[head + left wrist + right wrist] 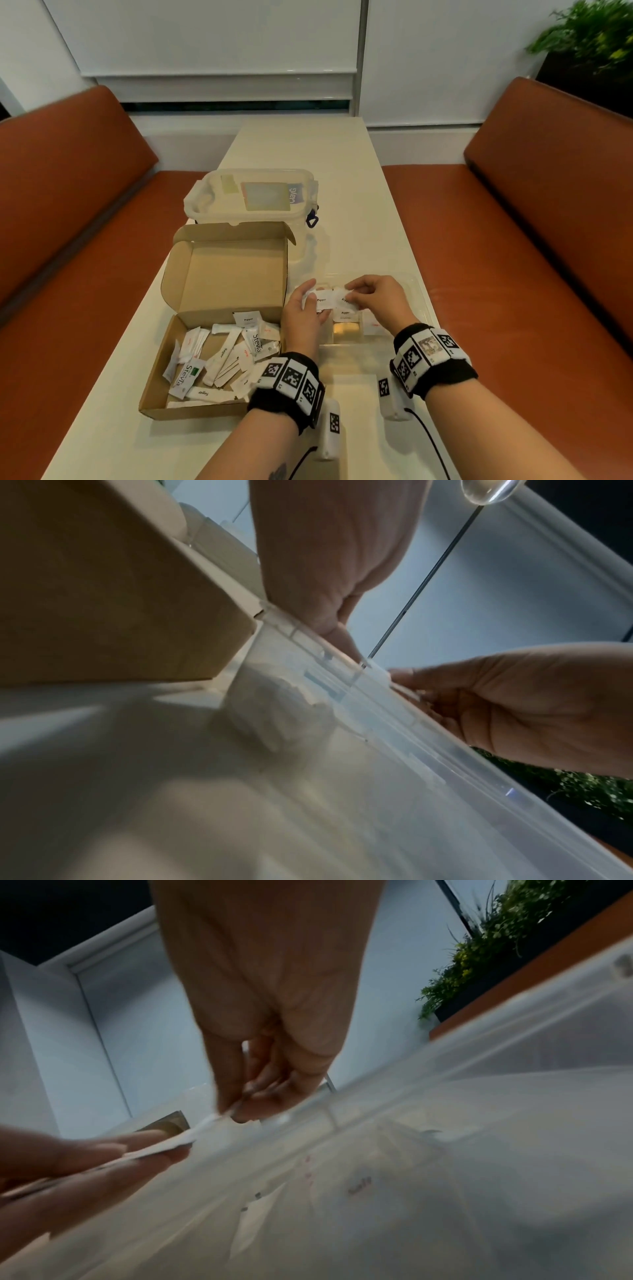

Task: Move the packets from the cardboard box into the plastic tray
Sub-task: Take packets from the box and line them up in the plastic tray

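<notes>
Together, left hand (303, 313) and right hand (375, 296) each pinch a pepper packet (323, 298) above the plastic tray (419, 291).

Right hand (260, 1031) pinches a white packet (205, 1125) above the plastic tray (394, 1096).

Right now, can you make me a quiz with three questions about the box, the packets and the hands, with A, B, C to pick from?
1. Where is the cardboard box?
A. left of the plastic tray
B. on the bench
C. inside the tray

2. What colour are the benches?
A. blue
B. green
C. reddish-brown

3. What is the right hand doing?
A. resting flat
B. pinching a pepper packet
C. closing the box

Answers: 1 A, the box sits on the table beside the tray's left edge. 2 C, both seats are reddish-brown. 3 B, its fingertips pinch a packet above the tray, near the left hand.
</notes>
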`<state>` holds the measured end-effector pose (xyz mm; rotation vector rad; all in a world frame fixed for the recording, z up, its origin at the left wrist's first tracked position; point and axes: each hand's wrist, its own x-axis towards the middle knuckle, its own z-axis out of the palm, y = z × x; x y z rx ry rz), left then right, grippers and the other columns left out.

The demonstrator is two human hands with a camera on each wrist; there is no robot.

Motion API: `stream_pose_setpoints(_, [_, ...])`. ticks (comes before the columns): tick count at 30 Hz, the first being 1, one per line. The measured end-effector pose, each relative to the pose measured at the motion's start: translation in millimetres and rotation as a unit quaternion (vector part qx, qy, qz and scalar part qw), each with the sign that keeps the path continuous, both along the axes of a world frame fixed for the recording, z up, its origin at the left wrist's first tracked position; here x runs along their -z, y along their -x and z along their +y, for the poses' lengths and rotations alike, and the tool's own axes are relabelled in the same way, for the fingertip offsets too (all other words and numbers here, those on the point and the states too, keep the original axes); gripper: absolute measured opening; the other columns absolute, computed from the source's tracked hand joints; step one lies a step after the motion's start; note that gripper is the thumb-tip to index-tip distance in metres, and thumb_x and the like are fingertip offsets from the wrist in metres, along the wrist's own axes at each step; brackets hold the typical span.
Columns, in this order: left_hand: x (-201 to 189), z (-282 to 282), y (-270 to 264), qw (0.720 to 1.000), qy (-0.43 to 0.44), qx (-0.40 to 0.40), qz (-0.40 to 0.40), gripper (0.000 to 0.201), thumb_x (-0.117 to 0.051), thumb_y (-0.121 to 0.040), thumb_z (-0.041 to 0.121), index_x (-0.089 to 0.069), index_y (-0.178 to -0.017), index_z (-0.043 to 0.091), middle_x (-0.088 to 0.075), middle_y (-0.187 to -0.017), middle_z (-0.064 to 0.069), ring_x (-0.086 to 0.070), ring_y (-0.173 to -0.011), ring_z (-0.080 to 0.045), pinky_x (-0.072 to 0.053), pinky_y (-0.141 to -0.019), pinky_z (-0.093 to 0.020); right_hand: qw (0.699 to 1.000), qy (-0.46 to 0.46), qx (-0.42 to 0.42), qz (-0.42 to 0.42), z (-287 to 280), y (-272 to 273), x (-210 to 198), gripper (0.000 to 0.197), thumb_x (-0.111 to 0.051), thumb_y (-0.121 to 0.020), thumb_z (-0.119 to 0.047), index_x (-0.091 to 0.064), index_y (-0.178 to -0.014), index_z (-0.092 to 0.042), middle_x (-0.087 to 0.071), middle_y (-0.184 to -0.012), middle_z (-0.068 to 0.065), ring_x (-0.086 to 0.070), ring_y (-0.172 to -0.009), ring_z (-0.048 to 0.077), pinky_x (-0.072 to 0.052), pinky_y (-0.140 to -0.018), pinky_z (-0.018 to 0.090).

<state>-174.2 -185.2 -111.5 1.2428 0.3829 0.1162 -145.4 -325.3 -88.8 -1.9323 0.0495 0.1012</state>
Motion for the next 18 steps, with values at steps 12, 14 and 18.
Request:
stream_pose_setpoints(12, [1.0,0.2,1.2,0.999,-0.007,-0.033,-0.002,0.037,-0.043,-0.098,0.008,-0.063,-0.093,0.039,-0.063,-0.095,0.005,-0.063,-0.081,-0.005,-0.051,-0.058,-0.012,0.949,0.309,-0.029,-0.052,14.8,-4.6,29.8,0.006,-0.066,-0.084,-0.019,-0.071,-0.087,-0.021,-0.067,-0.091,0.0,-0.052,-0.098,0.016,-0.045,-0.08,0.027])
stream_pose_setpoints(14, [1.4,0.0,1.1,1.0,-0.005,-0.028,-0.007,0.037,-0.043,-0.098,0.007,-0.063,-0.094,0.037,-0.063,-0.098,0.002,-0.063,-0.082,-0.006,-0.051,-0.058,-0.012,0.94,0.33,-0.04,-0.069,14.8,-4.1,30.9,0.005,-0.066,-0.084,-0.02,-0.068,-0.089,-0.02,-0.065,-0.092,-0.001,-0.049,-0.098,0.017,-0.042,-0.078,0.027])
stream_pose_setpoints(18, [1.7,-0.6,0.2,1.0,-0.001,-0.02,-0.009,0.034,-0.042,-0.098,0.006,-0.063,-0.097,0.034,-0.063,-0.099,0.0,-0.063,-0.085,-0.008,-0.052,-0.059,-0.013,0.909,0.395,-0.08,-0.11,16.3,-3.5,28.7,0.007,-0.064,-0.083,-0.018,-0.066,-0.089,-0.019,-0.064,-0.093,-0.002,-0.047,-0.097,0.02,-0.039,-0.076,0.028])
